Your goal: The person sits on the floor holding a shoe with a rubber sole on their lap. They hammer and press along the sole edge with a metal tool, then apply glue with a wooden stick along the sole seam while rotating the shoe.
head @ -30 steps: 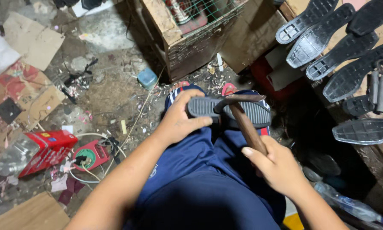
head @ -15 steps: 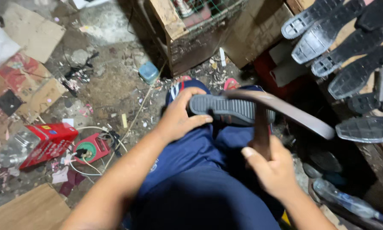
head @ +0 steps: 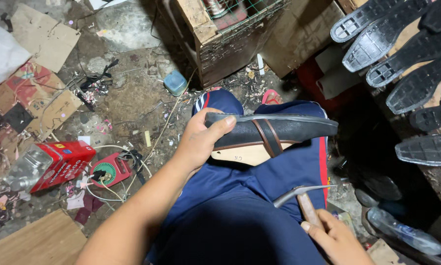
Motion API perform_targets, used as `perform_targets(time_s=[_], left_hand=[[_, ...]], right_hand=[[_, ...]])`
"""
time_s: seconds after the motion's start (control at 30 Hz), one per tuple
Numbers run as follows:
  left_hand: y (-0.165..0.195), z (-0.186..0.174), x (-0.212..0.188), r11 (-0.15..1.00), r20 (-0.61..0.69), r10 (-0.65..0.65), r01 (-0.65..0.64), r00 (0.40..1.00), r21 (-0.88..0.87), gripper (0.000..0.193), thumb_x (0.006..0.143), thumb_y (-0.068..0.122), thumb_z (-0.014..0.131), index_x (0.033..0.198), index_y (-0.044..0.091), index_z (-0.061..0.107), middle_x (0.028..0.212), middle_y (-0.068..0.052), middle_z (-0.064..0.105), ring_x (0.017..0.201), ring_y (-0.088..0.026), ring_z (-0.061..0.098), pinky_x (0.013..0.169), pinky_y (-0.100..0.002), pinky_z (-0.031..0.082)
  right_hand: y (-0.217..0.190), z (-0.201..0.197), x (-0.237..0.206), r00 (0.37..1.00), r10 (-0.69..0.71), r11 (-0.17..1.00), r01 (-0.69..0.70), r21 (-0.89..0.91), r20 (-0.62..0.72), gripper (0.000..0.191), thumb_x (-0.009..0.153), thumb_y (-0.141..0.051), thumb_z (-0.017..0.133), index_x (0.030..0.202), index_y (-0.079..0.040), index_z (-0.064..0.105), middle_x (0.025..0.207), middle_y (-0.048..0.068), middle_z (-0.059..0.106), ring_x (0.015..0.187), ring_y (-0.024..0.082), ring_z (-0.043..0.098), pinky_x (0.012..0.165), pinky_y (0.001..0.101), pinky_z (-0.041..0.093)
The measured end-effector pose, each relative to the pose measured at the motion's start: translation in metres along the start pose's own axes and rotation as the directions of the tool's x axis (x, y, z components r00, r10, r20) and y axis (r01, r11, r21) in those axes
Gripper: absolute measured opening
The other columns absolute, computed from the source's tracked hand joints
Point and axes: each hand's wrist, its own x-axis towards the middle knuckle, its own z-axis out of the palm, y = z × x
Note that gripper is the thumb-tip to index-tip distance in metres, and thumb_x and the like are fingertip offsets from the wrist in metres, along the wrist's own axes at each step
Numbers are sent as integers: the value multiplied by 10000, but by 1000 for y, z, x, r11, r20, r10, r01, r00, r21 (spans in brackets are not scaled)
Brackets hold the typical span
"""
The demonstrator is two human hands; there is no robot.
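Observation:
My left hand (head: 203,140) grips the heel end of a black sandal (head: 274,131) mounted on a pale wooden last, held on its side across my knees in blue trousers. Brown straps cross the sandal's middle. My right hand (head: 336,238) holds a hammer (head: 304,196) by its wooden handle, low at the bottom right. The metal head sits well below the sandal, apart from it.
A red can (head: 53,164) and a red cable reel (head: 107,172) lie on the littered floor at left. A wooden crate with wire mesh (head: 225,34) stands ahead. Several black soles (head: 407,54) line the right side. Cardboard pieces (head: 39,29) lie at the far left.
The hammer has come down from over the sandal to beside my right thigh. The sandal has been turned from sole-up onto its side, showing the straps and the last.

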Motion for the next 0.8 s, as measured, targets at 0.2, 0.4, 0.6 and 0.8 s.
perform_targets(time_s=[0.2,0.4,0.6,0.8], left_hand=[[14,5,-8,999,31,24,-25,999,39,367,876,270,771,1104,12,644,919,-28,694,836,-96,650,772,-268,537],[17,10,-24,998,72,35,-31,997,-59,372,889,250,760,1145,12,631,981,-32,676,891,-100,636,825,-275,530],[9,26,-39,984,44,-32,40,999,-175,355,911,271,727,1136,14,631,1001,-34,684,931,-97,632,873,-268,521],[10,33,-62,996,145,-29,41,989,-81,351,953,269,711,1165,14,594,993,-32,653,913,-96,595,845,-276,505]], right_hand=[[-64,-37,-4,978,69,880,-152,-450,-195,394,829,-466,792,1035,-133,740,805,61,734,731,160,708,727,308,566],[-82,-46,16,936,-147,877,273,395,-320,466,886,-190,679,1307,-28,562,1049,93,721,929,147,683,782,284,541],[-96,-29,42,906,-354,629,415,657,-234,644,905,-304,714,1399,12,447,1238,146,665,1082,225,682,811,351,574],[-111,-18,40,850,-417,316,468,825,-322,861,847,-423,853,1487,-15,447,1386,138,616,1234,223,624,979,351,500]])
